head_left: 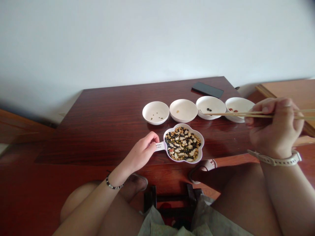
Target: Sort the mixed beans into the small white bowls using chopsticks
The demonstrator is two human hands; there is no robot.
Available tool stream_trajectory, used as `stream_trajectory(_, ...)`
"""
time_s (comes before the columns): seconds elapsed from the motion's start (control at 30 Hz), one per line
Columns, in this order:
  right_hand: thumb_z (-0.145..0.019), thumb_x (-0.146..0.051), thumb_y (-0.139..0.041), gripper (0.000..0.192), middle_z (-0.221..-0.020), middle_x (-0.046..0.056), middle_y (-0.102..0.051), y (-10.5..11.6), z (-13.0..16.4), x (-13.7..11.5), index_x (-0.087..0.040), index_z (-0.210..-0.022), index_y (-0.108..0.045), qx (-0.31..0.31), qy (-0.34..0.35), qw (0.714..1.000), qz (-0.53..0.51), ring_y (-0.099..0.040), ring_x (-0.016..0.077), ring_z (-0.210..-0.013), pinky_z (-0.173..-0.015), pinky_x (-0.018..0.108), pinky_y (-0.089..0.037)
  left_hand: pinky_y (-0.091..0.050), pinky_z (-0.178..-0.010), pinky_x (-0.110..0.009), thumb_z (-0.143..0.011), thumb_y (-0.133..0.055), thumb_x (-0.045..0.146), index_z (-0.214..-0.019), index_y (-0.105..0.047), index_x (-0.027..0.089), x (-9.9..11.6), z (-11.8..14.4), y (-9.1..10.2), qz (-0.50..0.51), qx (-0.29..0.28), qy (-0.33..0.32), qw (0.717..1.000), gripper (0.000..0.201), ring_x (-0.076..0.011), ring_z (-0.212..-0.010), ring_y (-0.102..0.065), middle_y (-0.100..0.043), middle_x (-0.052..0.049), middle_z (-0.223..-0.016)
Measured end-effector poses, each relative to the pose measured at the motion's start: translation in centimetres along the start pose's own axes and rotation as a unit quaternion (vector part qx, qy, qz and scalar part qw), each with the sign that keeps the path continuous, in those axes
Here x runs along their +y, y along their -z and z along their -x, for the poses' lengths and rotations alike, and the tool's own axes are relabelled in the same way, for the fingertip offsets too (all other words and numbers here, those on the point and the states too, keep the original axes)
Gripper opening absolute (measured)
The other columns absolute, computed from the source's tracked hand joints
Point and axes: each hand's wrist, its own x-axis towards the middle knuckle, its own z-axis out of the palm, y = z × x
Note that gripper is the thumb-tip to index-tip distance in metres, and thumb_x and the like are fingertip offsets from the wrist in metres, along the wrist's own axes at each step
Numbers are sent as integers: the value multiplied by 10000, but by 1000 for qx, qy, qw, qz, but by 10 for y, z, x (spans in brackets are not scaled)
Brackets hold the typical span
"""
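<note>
My left hand (pixel 145 147) is closed on the short handle (pixel 160 146) of a white flower-shaped dish (pixel 202 144). Mixed black, green and yellow beans with pale peanuts (pixel 183 142) fill it. My right hand (pixel 278 127) grips a pair of wooden chopsticks (pixel 238 115), pointing left. Their tips lie over the near side of a white bowl (pixel 218 104) with a few black beans; whether they pinch anything cannot be made out. Beside it, the rightmost bowl (pixel 242 103), partly behind my right hand, has reddish pieces. Leftward, one bowl (pixel 187 113) has a yellowish piece, another (pixel 150 109) several small greenish beans.
A dark phone (pixel 207 89) lies behind the bowls on the dark red wooden table (pixel 103 124). The table's far edge runs along a white wall (pixel 123 42). A lighter wooden surface (pixel 292 90) stands at the right. My knees are below the near edge.
</note>
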Motion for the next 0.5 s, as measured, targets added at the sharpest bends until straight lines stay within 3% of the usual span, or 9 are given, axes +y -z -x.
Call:
stream_trajectory(0.17,-989,-395,-695,367,-677,10,-530,-20,18,-10,-190,-708,-578,-98,-90,991,-8,-562,132,-459,-342,251,-382,-360,-736,-325,-1035,-437,224,-985,-551,229,0,0,0,-3,1,0,1000,125,-165,-790,-508,-580,32,-862)
stream_trajectory(0.27,-1033,-411,-642,373,-725,15,-532,-28,28,-16,-190,-741,-575,-163,-142,976,-5,-588,133,-514,-391,250,-409,-363,-733,-325,-1036,-440,233,-985,-554,229,0,0,1,-4,-1,2,1000,125,-164,-786,-508,-577,32,-855)
stream_trajectory(0.5,-1086,-441,-555,356,-782,19,-556,-28,35,-16,-200,-830,-604,-250,-245,936,34,-575,125,-566,-469,254,-423,-368,-737,-328,-1036,-435,230,-991,-554,230,1,0,1,-10,0,3,1000,127,-168,-786,-515,-581,29,-852)
